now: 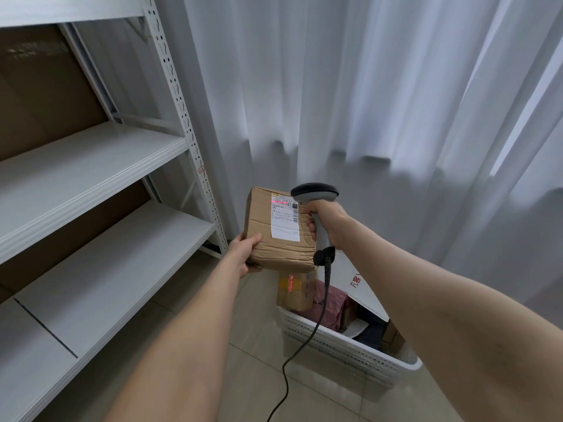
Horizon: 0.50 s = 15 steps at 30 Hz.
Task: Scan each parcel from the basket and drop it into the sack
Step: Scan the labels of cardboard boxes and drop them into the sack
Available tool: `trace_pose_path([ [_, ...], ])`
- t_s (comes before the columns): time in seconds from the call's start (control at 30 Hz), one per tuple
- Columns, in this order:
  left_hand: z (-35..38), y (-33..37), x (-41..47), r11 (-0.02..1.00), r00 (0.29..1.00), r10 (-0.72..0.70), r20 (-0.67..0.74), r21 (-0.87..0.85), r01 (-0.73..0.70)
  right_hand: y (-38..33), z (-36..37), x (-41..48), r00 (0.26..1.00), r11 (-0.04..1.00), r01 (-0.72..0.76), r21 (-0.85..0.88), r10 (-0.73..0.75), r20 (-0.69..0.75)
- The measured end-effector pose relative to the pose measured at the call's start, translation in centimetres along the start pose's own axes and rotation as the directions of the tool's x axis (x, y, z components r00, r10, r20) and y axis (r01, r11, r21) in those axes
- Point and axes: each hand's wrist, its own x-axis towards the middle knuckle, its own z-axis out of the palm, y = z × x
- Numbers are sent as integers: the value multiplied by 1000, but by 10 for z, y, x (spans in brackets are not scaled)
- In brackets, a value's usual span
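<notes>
Count: we see one cardboard parcel point(275, 239), one scanner point(315, 193), one white basket point(335, 344) holding at least four more parcels. Fingers of our left hand point(243, 254) clamp the parcel's near-left corner, thumb on top, arm outstretched. Our right hand point(329, 223) wraps the scanner handle, red line on the label point(285, 220). The parcel hangs above the basket's far corner.

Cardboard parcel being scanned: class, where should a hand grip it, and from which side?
Grip the cardboard parcel at its near left corner, from the left, thumb on top, fingers beneath, as the left hand does. Its shipping label fills the right of the top face, where the scanner casts its red line, so keep that side uncovered.
</notes>
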Motion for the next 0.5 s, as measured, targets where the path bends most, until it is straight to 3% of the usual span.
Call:
trace_pose_path([
  [0.5, -10, 1, 7, 1000, 1000, -17, 0, -2, 17, 0, 6, 6, 999, 997, 38, -65, -36, 26],
])
